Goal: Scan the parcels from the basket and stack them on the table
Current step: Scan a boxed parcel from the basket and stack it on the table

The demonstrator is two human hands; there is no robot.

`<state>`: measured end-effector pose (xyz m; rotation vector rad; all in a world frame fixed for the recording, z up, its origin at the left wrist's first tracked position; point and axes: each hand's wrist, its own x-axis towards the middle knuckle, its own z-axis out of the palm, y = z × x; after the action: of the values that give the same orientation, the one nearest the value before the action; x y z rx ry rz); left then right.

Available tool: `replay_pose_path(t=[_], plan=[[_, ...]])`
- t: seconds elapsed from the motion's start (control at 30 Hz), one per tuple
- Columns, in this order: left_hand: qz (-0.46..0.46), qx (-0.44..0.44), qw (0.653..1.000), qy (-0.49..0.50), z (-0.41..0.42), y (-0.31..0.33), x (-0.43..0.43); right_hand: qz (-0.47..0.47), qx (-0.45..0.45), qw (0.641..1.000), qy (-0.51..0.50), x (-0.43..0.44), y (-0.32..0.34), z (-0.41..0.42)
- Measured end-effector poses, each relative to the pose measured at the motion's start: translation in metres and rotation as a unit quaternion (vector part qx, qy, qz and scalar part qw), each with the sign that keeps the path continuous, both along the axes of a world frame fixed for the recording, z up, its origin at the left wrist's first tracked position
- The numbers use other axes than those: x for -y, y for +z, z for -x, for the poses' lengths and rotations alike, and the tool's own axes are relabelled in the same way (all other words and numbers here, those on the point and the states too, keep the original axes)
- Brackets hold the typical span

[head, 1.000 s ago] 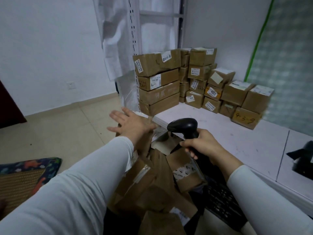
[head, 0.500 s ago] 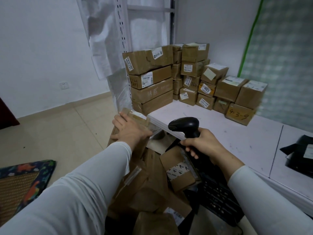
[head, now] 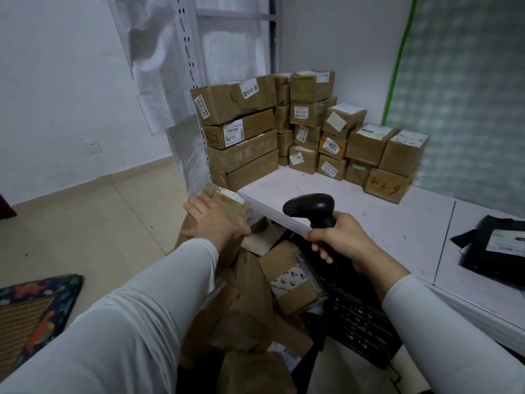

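Two long sleeves cover the arms, both of a pale off-white cloth with a faint grey cast; the left sleeve (head: 127, 322) fills the near left, smooth and close-fitting, with a slight sheen and a few soft folds where it widens toward the near edge; the right sleeve (head: 443, 336), on the near right, is of the same plain, thin cloth; each ends in a straight, snug edge at the wrist; beyond those edges, farther off, the left hand (head: 216, 223) and the right hand (head: 343, 243) are bare.
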<state>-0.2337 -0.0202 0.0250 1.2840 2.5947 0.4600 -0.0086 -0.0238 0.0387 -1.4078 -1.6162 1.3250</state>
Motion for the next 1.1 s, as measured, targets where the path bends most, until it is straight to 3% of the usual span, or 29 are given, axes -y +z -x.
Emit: replay_pose_path(t=[0.23, 0.4, 0.5, 0.63, 0.83, 0.93, 1.1], plan=[[-0.079, -0.029, 0.995, -0.043, -0.001, 0.012, -0.003, 0.002, -0.003, 1.0, -0.005, -0.002, -0.001, -0.003], [-0.121, -0.078, 0.979, -0.147, -0.039, 0.034, -0.011, -0.008, -0.031, 0.996, -0.079, -0.003, 0.002, -0.028], [-0.138, -0.115, 0.952, -0.247, -0.084, 0.035, -0.023, -0.033, -0.064, 0.984, -0.162, -0.001, 0.004, -0.058], [-0.116, -0.225, 0.891, -0.377, -0.145, 0.026, -0.047, -0.063, -0.085, 0.965, -0.239, 0.005, 0.005, -0.104], [-0.075, -0.349, 0.812, -0.461, -0.2, -0.013, -0.066, -0.068, -0.099, 0.948, -0.295, 0.004, -0.005, -0.15], [-0.101, -0.382, 0.783, -0.481, -0.206, -0.038, -0.062, -0.061, -0.11, 0.947, -0.296, -0.003, -0.01, -0.157], [-0.163, -0.313, 0.799, -0.486, -0.196, -0.061, -0.059, -0.047, -0.131, 0.947, -0.291, -0.018, -0.013, -0.155]])
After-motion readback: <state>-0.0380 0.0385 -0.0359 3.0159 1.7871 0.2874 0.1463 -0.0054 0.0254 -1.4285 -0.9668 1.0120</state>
